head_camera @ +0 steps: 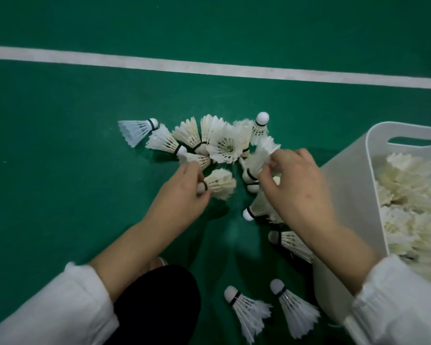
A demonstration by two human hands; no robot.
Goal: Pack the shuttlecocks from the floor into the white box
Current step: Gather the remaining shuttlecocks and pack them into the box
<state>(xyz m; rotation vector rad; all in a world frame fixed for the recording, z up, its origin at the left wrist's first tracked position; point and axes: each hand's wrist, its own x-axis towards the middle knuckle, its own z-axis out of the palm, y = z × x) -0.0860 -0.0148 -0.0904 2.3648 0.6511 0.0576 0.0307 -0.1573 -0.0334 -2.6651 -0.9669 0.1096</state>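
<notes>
Left hand (182,195) pinches one shuttlecock (220,184) by its cork, right hand (299,188) pinches another shuttlecock (259,159) by feathers, both bound for the white box (346,192) alongside.

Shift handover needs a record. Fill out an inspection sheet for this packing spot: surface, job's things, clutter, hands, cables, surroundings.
Surface: green floor, crossed by a white line.
Job's things: loose shuttlecocks lie heaped and scattered on the floor; white box at the right holds packed shuttlecocks.
Clutter: nothing seen.
Hands: left hand pinches a cream shuttlecock at its cork; right hand pinches the feathers of a tilted shuttlecock.
Cables: nothing seen.
Surroundings: the person's black-clad knee at the bottom edge.
</notes>
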